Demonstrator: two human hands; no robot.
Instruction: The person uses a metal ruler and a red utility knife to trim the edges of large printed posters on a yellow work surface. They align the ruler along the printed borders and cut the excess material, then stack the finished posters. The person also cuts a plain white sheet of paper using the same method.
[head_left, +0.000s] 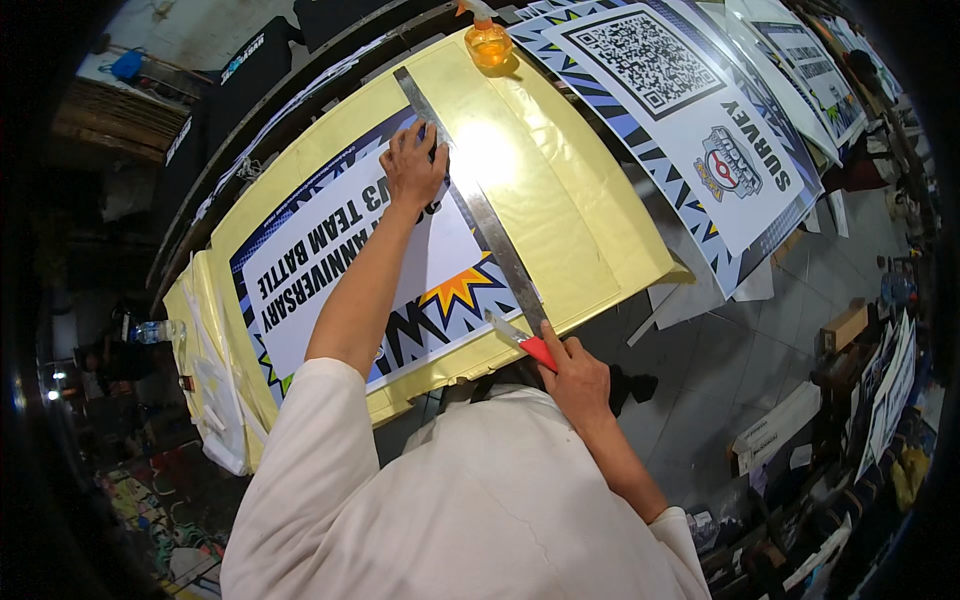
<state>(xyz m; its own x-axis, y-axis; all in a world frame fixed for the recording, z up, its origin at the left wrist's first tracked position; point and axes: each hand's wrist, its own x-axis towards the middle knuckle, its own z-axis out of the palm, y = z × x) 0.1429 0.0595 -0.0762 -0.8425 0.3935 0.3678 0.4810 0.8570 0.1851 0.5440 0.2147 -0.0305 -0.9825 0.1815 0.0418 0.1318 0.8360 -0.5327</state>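
Observation:
A long steel ruler (491, 225) lies across a printed poster board (442, 255), along its right edge. My left hand (412, 166) rests on the board near the ruler's far end, fingers bent and apart, fingertips at the ruler's edge. In my right hand (581, 379) is a utility knife (538, 351) with a red handle, its blade directed up and left over the board's near edge. The right index fingertip touches the near end of the ruler. Under the board is a table covered in shiny yellow sheeting (585, 225).
An orange spray bottle (487, 46) stands at the table's far edge. More printed boards (675, 127) are stacked at the right, overhanging the tiled floor (697, 367). Clear plastic and white strips (221, 390) lie at the left end, near a plastic bottle (156, 331).

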